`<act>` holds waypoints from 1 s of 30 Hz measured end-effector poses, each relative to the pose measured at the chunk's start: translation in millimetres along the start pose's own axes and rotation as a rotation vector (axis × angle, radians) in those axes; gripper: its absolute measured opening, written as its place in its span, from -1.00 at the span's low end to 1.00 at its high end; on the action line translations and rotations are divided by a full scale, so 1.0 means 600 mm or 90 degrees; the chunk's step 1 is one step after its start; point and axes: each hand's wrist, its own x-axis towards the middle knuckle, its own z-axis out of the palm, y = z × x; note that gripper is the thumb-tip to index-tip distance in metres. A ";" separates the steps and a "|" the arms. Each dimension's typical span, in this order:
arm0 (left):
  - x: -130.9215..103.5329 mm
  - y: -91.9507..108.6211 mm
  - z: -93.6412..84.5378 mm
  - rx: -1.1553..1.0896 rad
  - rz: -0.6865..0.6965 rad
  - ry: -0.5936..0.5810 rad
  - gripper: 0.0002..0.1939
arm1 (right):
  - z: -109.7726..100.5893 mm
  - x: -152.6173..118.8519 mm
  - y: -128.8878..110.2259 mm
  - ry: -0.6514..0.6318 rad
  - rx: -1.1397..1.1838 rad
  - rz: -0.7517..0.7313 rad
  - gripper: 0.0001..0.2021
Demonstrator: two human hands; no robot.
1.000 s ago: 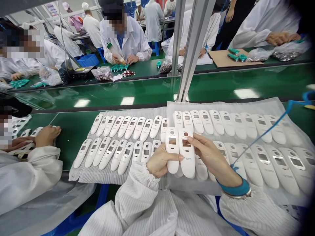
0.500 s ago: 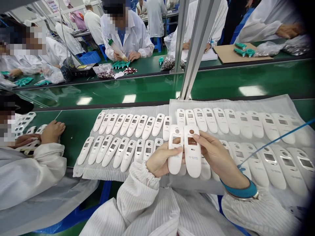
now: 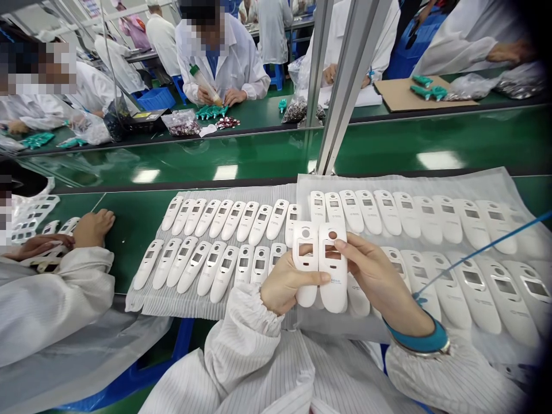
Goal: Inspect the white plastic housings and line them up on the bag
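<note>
Two white plastic device housings, each with a round hole and a rectangular window, stand upright side by side in front of me, their edges touching. My left hand (image 3: pixel 282 282) is closed around the left housing (image 3: pixel 306 295), and its thumb reaches across onto the right one. The right housing (image 3: pixel 336 296) is pinched near its window by my right hand (image 3: pixel 373 273), thumb in front. The fingers behind both pieces are mostly hidden. A blue wrist strap (image 3: pixel 420 333) with a cord circles my right wrist.
Rows of similar housings (image 3: pixel 211 261) lie on a ribbed white sheet (image 3: pixel 181 305) to the left. More rest on and under translucent foam (image 3: pixel 409 183) to the right. A metal post (image 3: pixel 340 98) rises behind. A co-worker's hand (image 3: pixel 94 227) is at the left; other people work across the line.
The two housings have come together, closing the small gap between them. My left thumb has slid right, from the left housing onto the face of the right one.
</note>
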 end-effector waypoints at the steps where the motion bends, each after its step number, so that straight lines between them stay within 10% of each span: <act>1: 0.000 -0.001 0.001 0.015 0.013 0.009 -0.53 | 0.000 0.000 0.001 -0.012 0.000 -0.010 -0.71; 22: -0.004 -0.016 -0.007 0.216 0.000 -0.076 -0.68 | 0.002 -0.005 -0.024 0.025 -0.054 -0.037 -0.64; 30: -0.008 -0.013 0.002 0.302 0.013 -0.084 -0.72 | 0.001 -0.007 -0.045 -0.037 -0.295 -0.164 -0.78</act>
